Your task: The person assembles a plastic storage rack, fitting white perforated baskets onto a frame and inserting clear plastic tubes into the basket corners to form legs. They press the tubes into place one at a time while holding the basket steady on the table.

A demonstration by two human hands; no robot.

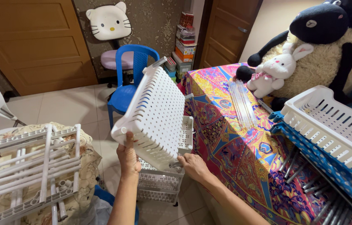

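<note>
My left hand (128,158) grips the near left corner of a white perforated plastic basket (155,110), which is tilted up on edge with its underside facing me. At the basket's lower right corner, my right hand (192,165) holds it where it meets the white stacked basket rack (161,183) standing on the floor below. Another white basket tier (187,132) of that rack shows behind the tilted one. The basket's inside is hidden.
A table with a colourful patterned cloth (230,141) stands right, carrying clear plastic rods (242,104), plush toys (309,50), and white (334,125) and blue (317,162) baskets. A blue chair (130,87) stands behind. A white pipe frame (26,166) lies at left.
</note>
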